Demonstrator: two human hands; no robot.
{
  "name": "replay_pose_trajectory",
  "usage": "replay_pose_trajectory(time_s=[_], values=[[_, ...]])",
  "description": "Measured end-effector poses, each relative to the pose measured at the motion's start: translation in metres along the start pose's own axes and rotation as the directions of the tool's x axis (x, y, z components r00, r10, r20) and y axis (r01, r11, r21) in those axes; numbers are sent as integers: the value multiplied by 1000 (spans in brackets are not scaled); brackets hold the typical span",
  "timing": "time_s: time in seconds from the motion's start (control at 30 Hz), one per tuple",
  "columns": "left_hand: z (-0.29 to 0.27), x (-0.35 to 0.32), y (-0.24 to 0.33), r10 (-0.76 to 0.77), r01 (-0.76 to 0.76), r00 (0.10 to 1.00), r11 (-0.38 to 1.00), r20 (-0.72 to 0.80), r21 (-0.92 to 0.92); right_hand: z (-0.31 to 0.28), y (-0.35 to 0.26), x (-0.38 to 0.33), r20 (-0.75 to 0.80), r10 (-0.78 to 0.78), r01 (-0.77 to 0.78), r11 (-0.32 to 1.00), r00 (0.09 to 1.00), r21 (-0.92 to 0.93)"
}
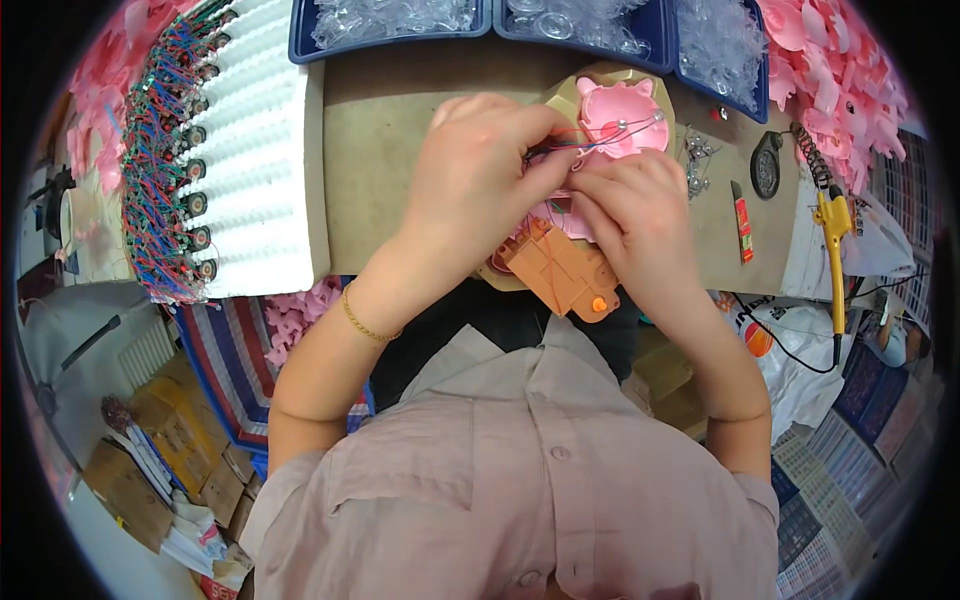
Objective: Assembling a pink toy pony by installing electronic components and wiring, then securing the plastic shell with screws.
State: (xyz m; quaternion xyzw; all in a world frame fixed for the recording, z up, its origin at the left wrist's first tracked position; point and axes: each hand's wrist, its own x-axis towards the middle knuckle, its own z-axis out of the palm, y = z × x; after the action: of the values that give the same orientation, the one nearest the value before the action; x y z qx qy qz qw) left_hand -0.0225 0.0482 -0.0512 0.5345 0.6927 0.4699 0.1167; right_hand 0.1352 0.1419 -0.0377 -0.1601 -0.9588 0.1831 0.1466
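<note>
Both hands (560, 190) pinching thin wires (590, 148) beside the pink pig-shaped shell (615, 115). Light, fragile; best held near the ends. Orange plastic housing (560, 270) just below.

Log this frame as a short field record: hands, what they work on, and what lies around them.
left hand: fingers pinch thin red and blue wires
right hand: fingers on the same wires
work piece: pink pig-shaped plastic shell, orange plastic box below it
left side: white foam board with wired round parts
right side: yellow soldering iron
far edge: blue trays of clear parts
</note>
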Motion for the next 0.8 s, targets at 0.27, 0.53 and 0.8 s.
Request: replay_pose_trajectory(time_s=[0.27, 0.53, 0.8], values=[[5, -6, -1, 42, -39, 994, 999, -96, 33, -4, -4, 1, -15, -31, 31, 999, 999, -7], [2, -12, 5, 59, -49, 990, 995, -126, 85, -5, -2, 1, 30, -45, 44, 999, 999, 25], [7, -9, 5, -41, 51, 994, 994, -103, 98, -4, -3, 1, 5, -37, 37, 999, 999, 23]])
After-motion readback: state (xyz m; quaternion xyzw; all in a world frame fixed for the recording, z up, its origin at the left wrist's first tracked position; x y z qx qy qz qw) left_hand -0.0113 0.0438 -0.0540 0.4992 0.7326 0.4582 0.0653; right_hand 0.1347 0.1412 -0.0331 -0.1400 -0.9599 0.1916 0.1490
